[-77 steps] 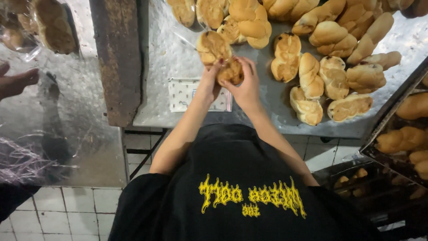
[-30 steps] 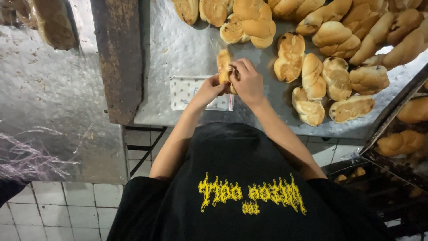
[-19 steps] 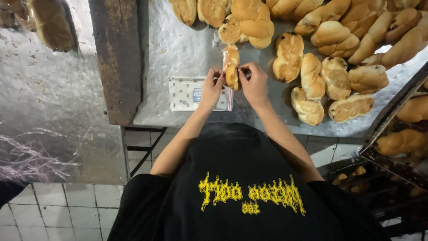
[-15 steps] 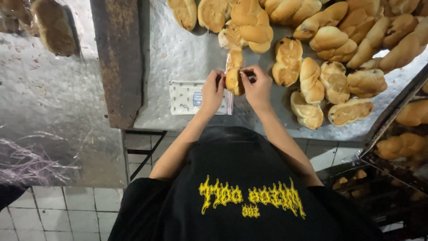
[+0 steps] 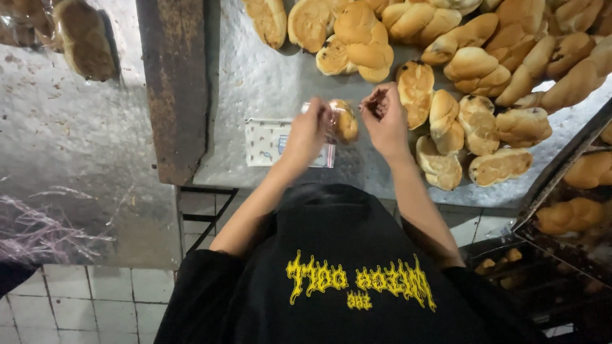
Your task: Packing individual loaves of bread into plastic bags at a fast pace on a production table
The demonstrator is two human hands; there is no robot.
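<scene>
From the head view, the left hand [image 5: 307, 135] grips a bagged bun [image 5: 343, 121] above the tabletop [image 5: 255, 83], just beside the stack of bags [image 5: 271, 141]; the right hand [image 5: 382, 114], fingers curled, should probably pinch the film's edge steadily.

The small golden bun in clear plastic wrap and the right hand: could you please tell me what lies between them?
Nothing lies there. In the head view, only bare silvery table top shows in the narrow gap between the small golden bun in clear plastic wrap, held by the left hand, and the right hand.

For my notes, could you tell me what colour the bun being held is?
Golden brown bun, head view.
</scene>
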